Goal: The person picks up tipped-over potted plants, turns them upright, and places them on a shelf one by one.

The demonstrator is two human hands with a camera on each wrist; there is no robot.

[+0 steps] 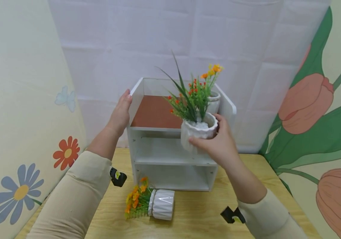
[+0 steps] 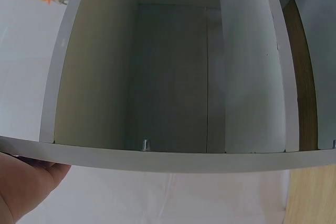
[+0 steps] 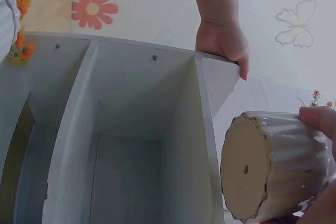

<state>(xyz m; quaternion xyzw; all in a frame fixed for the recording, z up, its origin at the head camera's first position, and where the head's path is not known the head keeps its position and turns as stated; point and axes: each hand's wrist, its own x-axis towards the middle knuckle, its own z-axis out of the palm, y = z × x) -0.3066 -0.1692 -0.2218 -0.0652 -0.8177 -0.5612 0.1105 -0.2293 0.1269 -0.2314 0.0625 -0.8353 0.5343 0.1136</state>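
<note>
My right hand [image 1: 222, 146] grips a white ribbed flowerpot [image 1: 192, 136] with long green leaves and small red-orange flowers. The pot hangs in front of the top of a small white shelf unit [image 1: 173, 163], and its round base with a small hole faces the right wrist view. Against the outside of the unit's left side panel rests my left hand [image 1: 121, 113], fingers along the upper edge. Behind the held pot, a second white flowerpot [image 1: 213, 101] with orange-yellow flowers stands on the brown top board [image 1: 155, 111], partly hidden.
A third white flowerpot [image 1: 162, 204] with orange flowers lies on its side on the wooden table [image 1: 200, 215], in front of the shelf unit. White cloth [image 1: 122, 39] hangs behind, and walls with painted flowers flank the table.
</note>
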